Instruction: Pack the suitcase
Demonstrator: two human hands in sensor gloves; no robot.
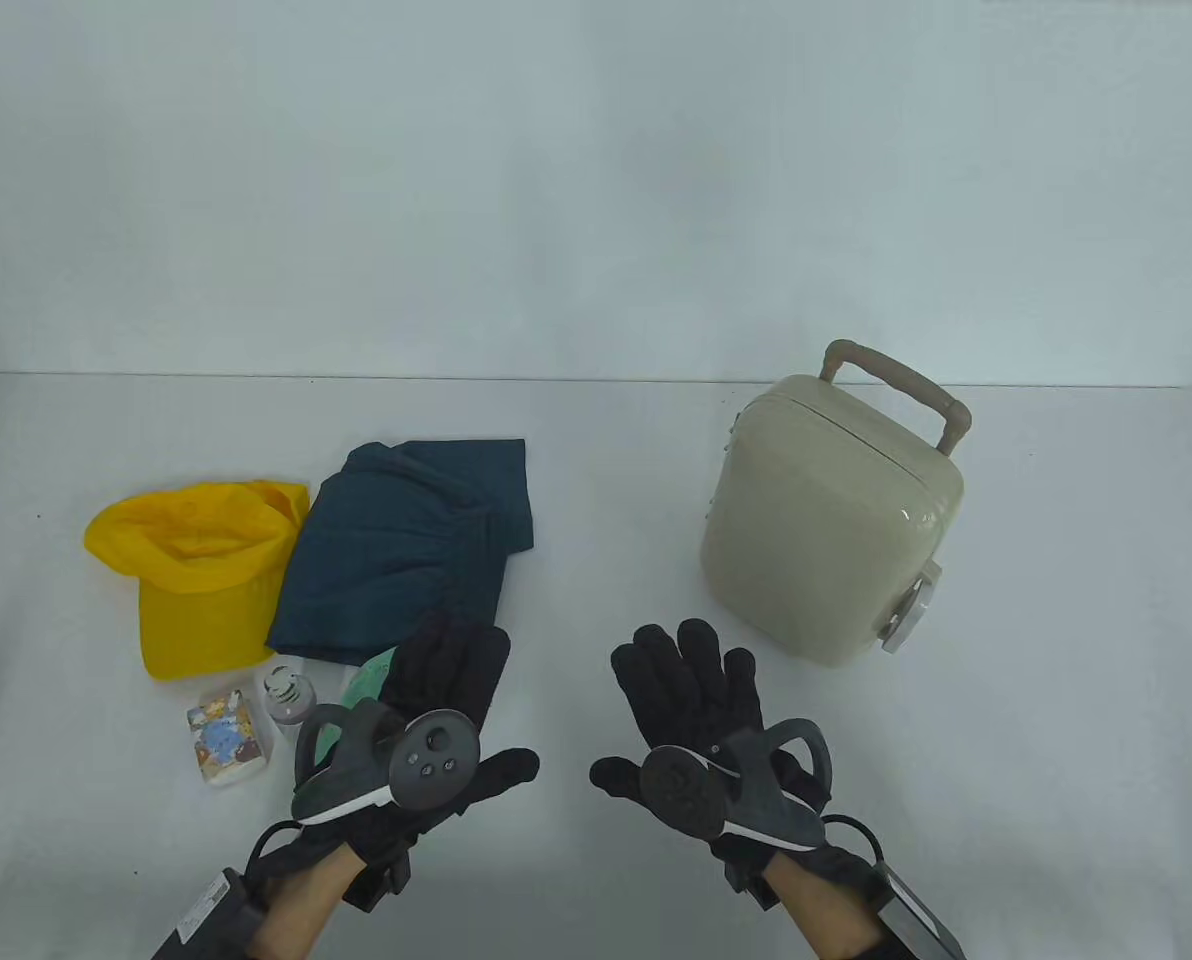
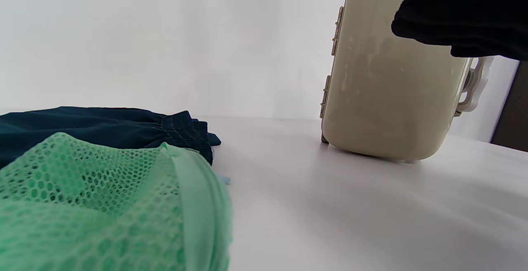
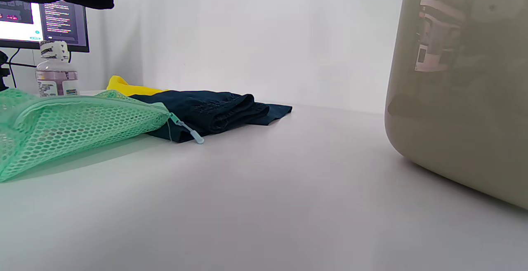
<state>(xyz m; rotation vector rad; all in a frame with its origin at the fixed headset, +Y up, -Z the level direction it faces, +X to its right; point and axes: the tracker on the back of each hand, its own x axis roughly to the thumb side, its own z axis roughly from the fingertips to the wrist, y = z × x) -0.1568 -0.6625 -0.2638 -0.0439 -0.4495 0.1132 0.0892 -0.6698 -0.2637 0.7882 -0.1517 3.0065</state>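
White wall backs a white table (image 1: pixel 596 480) on which everything sits. On the right stands the suitcase (image 1: pixel 826 530), a small beige hard shell, closed, its long axis running from the near right to the far left in the table view; the tan pull handle (image 1: pixel 901 385) sticks out at the far end and a white wheel (image 1: pixel 911 610) shows at the near right corner. From the left wrist view its hinges (image 2: pixel 336 31) face left toward the clothes. Well apart on the left lie a yellow hat (image 1: pixel 196 570) and, touching it, folded navy shorts (image 1: pixel 411 545). Nearer the person are a small printed pack (image 1: pixel 228 740), a bottle (image 1: pixel 286 692) just beside it, and a green mesh pouch (image 3: pixel 74 126) whose zip pull (image 3: pixel 187 130) rests against the shorts. The left hand (image 1: pixel 436 720) hovers palm down over the pouch, fingers straight and close together, thumb out, holding nothing. The right hand (image 1: pixel 691 715) hovers beside it, near the suitcase but not touching, fingers straight and slightly spread, also holding nothing.
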